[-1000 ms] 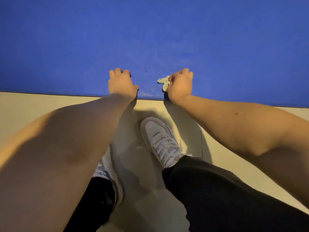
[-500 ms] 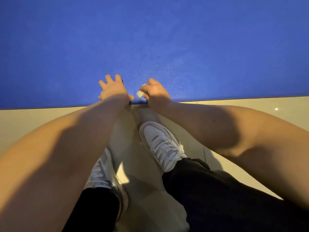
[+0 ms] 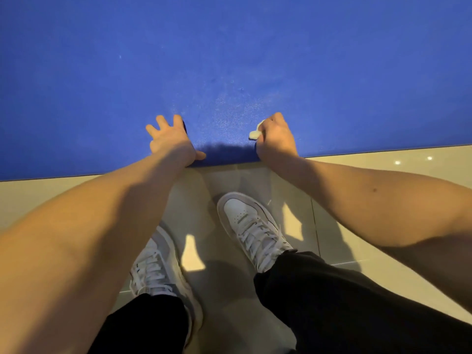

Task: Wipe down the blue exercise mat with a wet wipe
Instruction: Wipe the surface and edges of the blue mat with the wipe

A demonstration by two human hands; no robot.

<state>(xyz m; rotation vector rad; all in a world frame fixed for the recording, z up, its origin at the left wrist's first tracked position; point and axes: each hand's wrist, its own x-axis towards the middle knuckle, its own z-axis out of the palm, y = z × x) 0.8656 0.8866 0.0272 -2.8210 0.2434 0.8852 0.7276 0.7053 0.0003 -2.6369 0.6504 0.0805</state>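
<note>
Blue exercise mat (image 3: 229, 60) fills the upper view, lying flat on the pale tiled floor (image 3: 383, 169). On the mat's near edge the left hand (image 3: 169, 139) presses down with fingers spread, apparently to brace the person's lean and keep the mat from sliding. Farther right along that edge, the right hand (image 3: 277, 137) curls round a bunched white wet wipe (image 3: 255, 132), seemingly held down on the mat, probably wadded for firmer rubbing.

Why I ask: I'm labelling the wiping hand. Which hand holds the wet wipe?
The right hand: its fingers curl round the white wet wipe on the blue mat. The left hand rests flat on the mat, fingers spread, holding nothing.
</note>
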